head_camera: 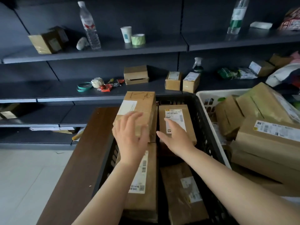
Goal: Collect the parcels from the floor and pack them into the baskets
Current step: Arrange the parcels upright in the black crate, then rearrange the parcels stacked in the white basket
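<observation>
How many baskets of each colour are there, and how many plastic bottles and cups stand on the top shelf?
Black basket: 1
White basket: 1
Plastic bottles: 2
Cup: 1
Total: 5

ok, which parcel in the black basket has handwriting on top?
The far-left parcel, under the left hand. It has pen marks scrawled at its far end; the other parcels in the black basket show only printed labels.
</observation>
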Available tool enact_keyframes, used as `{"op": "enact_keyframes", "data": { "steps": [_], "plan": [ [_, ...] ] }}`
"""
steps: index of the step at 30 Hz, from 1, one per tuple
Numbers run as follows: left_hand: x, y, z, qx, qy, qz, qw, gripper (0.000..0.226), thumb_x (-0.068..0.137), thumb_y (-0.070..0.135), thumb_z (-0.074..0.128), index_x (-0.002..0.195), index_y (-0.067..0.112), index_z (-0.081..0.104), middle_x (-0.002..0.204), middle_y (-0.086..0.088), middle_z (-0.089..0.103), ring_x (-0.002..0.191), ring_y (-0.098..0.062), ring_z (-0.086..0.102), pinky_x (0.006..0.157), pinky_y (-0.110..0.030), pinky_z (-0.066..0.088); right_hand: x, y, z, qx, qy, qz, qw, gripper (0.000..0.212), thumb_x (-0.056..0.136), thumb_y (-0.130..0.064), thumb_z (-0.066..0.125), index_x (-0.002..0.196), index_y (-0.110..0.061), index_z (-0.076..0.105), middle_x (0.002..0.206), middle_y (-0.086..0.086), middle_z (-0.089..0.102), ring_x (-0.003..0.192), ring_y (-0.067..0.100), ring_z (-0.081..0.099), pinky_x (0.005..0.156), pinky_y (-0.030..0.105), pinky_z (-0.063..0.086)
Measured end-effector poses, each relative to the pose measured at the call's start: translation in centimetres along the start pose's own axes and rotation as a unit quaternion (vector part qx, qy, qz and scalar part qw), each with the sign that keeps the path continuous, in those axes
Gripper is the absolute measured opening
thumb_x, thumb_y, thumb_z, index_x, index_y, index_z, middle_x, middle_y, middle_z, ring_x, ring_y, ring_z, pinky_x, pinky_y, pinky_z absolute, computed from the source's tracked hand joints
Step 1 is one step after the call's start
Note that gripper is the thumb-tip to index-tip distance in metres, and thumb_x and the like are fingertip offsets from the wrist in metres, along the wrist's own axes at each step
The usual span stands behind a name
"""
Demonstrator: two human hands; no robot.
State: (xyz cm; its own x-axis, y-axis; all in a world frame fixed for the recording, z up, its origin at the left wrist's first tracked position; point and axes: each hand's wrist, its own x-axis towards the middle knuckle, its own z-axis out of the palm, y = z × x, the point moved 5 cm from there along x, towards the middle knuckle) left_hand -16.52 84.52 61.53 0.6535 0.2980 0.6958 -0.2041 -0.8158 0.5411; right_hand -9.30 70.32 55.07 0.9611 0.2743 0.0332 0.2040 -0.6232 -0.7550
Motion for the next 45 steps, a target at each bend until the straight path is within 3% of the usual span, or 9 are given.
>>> {"op": "enact_keyframes", "data": {
  "steps": [3, 7, 10, 14, 19, 25, 35, 40, 45],
  "plan": [
    [1.8, -4.7, -1.7, -0.06, 0.04, -0.24, 0.968, 0.048, 0.084, 0.023, 0.059, 0.129, 0.014, 0.046, 0.135, -0.007, 0.046, 0.127, -0.024, 0.039, 0.105, -0.037, 0.031, 1.3, -2.4, 1.0, 0.185, -0.045, 0.082, 0.978, 0.085, 0.079, -0.063, 0.055, 0.148, -0.03, 0.016, 0.153, -0.004, 0.029, 0.138, 0.021, 0.03, 0.099, 0.031, 0.029],
    [2.0, -7.6, 0.7, -0.151, -0.153, -0.431, 0.876, 0.069, 0.091, 0.043, 0.05, 0.148, 0.02, 0.019, 0.151, -0.005, 0.032, 0.135, -0.025, 0.036, 0.096, -0.03, 0.036, 2.4, -4.3, 3.1, 0.222, -0.096, 0.13, 0.962, 0.099, 0.073, -0.07, 0.057, 0.149, -0.033, 0.004, 0.152, -0.002, 0.03, 0.136, 0.024, 0.032, 0.108, 0.042, 0.031],
    [1.8, -6.3, 1.0, -0.102, -0.192, -0.383, 0.898, 0.053, 0.091, 0.038, 0.054, 0.136, 0.012, 0.043, 0.13, -0.005, 0.055, 0.107, -0.02, 0.055, 0.094, -0.037, 0.048, 1.7, -4.5, 2.7, 0.261, -0.04, 0.109, 0.958, 0.087, 0.077, -0.057, 0.063, 0.146, -0.03, 0.019, 0.144, -0.005, 0.04, 0.128, 0.018, 0.042, 0.105, 0.04, 0.038],
    [0.2, -4.2, 0.7, -0.177, -0.179, -0.386, 0.888, 0.038, 0.083, 0.035, 0.066, 0.115, 0.019, 0.053, 0.108, 0.003, 0.059, 0.093, -0.014, 0.058, 0.085, -0.039, 0.053, -0.8, -3.0, -1.5, 0.283, 0.062, 0.09, 0.953, 0.05, 0.076, -0.051, 0.068, 0.114, -0.032, 0.041, 0.115, -0.011, 0.053, 0.097, 0.004, 0.051, 0.07, 0.022, 0.043],
    [-2.1, -0.2, 0.8, -0.179, -0.212, -0.35, 0.895, 0.038, 0.077, 0.043, 0.069, 0.104, 0.024, 0.049, 0.101, 0.011, 0.05, 0.09, -0.009, 0.053, 0.07, -0.027, 0.046, -4.7, -0.8, -6.0, 0.18, 0.107, 0.107, 0.972, 0.06, 0.074, -0.05, 0.071, 0.119, -0.03, 0.037, 0.115, -0.007, 0.045, 0.092, 0.006, 0.048, 0.068, 0.021, 0.039],
    [-7.3, 2.2, 1.6, -0.12, -0.362, -0.257, 0.888, 0.067, 0.077, 0.04, 0.07, 0.134, 0.027, 0.039, 0.107, 0.014, 0.047, 0.097, -0.007, 0.048, 0.072, -0.019, 0.044, -10.5, 1.6, -5.7, 0.064, -0.024, 0.156, 0.985, 0.078, 0.074, -0.045, 0.071, 0.137, -0.03, 0.027, 0.125, -0.007, 0.043, 0.107, 0.013, 0.045, 0.086, 0.032, 0.042],
    [-11.8, -0.1, 1.1, 0.061, -0.454, -0.191, 0.868, 0.055, 0.078, 0.042, 0.069, 0.122, 0.016, 0.047, 0.113, -0.001, 0.058, 0.1, -0.017, 0.055, 0.075, -0.025, 0.045, -14.4, 3.5, -0.9, -0.065, -0.111, 0.195, 0.972, 0.102, 0.069, -0.044, 0.077, 0.145, -0.019, 0.014, 0.142, 0.002, 0.036, 0.124, 0.02, 0.044, 0.1, 0.033, 0.042],
    [-11.6, -0.3, 2.7, 0.113, -0.495, -0.158, 0.847, 0.046, 0.081, 0.037, 0.067, 0.115, 0.012, 0.05, 0.12, -0.007, 0.046, 0.106, -0.023, 0.049, 0.087, -0.03, 0.043, -13.5, 4.2, 0.5, -0.086, -0.206, 0.238, 0.945, 0.135, 0.065, -0.036, 0.083, 0.143, -0.011, -0.025, 0.154, 0.008, 0.018, 0.137, 0.024, 0.03, 0.109, 0.034, 0.033],
    [-11.4, -0.9, 4.5, 0.171, -0.52, -0.096, 0.831, 0.034, 0.085, 0.03, 0.061, 0.114, 0.014, 0.055, 0.123, -0.007, 0.041, 0.108, -0.022, 0.047, 0.088, -0.029, 0.044, -12.5, 4.1, 1.3, -0.13, -0.235, 0.249, 0.93, 0.138, 0.065, -0.036, 0.083, 0.141, -0.012, -0.03, 0.157, 0.01, 0.005, 0.14, 0.027, 0.023, 0.112, 0.037, 0.029]
  ]
}}
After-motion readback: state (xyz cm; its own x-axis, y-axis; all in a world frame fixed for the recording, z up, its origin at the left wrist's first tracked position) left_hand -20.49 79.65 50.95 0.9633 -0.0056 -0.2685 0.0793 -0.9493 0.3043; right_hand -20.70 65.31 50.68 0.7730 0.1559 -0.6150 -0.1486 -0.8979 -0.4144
